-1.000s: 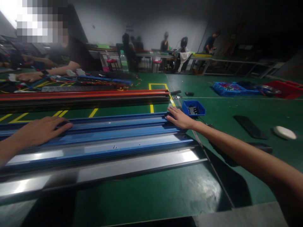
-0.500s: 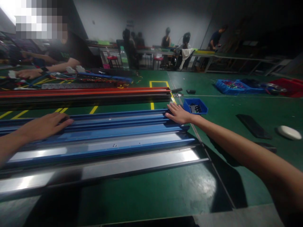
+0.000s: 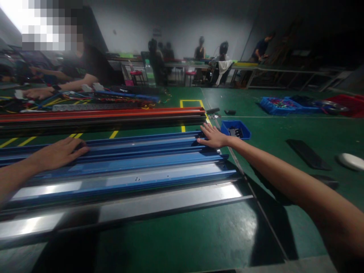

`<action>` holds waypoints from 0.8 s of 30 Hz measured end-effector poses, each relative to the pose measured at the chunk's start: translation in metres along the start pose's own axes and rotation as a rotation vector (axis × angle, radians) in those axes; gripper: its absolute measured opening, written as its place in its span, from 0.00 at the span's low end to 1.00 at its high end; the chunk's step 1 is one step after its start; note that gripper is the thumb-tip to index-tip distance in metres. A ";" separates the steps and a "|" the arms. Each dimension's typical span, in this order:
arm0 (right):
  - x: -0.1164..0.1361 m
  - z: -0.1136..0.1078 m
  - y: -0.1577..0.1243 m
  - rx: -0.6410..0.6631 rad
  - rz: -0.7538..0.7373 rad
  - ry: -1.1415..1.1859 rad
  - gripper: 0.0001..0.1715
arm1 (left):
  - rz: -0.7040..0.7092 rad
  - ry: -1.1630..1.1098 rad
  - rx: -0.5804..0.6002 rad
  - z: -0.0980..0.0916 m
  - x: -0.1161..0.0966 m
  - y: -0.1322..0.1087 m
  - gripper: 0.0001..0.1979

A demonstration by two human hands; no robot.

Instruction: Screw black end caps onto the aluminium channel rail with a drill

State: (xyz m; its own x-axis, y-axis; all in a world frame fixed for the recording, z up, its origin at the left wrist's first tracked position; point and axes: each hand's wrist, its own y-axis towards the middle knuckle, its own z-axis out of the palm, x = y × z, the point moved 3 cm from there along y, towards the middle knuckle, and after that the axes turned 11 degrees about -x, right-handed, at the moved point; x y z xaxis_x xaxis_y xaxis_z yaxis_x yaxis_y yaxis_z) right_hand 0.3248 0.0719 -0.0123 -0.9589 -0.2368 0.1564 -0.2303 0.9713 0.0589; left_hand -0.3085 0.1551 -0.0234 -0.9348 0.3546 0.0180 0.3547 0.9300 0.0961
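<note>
Several long blue metal profiles (image 3: 159, 155) lie side by side across the green table. My right hand (image 3: 213, 136) rests palm down, fingers spread, at the right end of the farthest blue profile. Over the left part of the same profiles is my left hand (image 3: 61, 153), its fingers loosely bent with the thumb apart; I see nothing held in it. Closest to me lies a wide silver metal profile (image 3: 170, 199). Small dark holes or specks mark the nearest blue profile.
Beyond lie red and black profiles (image 3: 127, 113). A small blue bin (image 3: 236, 129) with dark parts stands past my right hand. Right are a black flat object (image 3: 308, 153), a white rounded object (image 3: 351, 162) and blue trays (image 3: 277, 106). A co-worker's hand (image 3: 40, 93) is among wires far left.
The view has shifted slightly, so everything appears a little lower. Both hands stay nearly where they were on the blue profiles.
</note>
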 end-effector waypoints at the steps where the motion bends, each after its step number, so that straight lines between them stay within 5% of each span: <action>1: -0.001 0.000 0.002 -0.003 -0.003 0.003 0.66 | -0.015 -0.019 0.027 0.000 0.001 0.000 0.40; 6: -0.005 0.001 0.011 -0.023 -0.026 0.025 0.65 | -0.055 -0.062 0.070 -0.006 -0.001 0.005 0.46; 11: -0.006 0.001 0.017 -0.004 -0.020 -0.006 0.67 | -0.024 -0.034 0.063 -0.010 -0.004 0.011 0.41; 24: -0.006 0.003 0.031 -0.043 -0.018 -0.016 0.66 | -0.070 0.107 0.060 0.008 0.006 0.031 0.39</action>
State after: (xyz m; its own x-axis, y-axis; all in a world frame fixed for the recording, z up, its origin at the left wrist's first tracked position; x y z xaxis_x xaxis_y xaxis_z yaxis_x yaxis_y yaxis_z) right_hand 0.3231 0.1038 -0.0148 -0.9571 -0.2539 0.1396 -0.2408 0.9650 0.1044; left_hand -0.3028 0.1868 -0.0280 -0.9528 0.2791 0.1196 0.2856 0.9575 0.0414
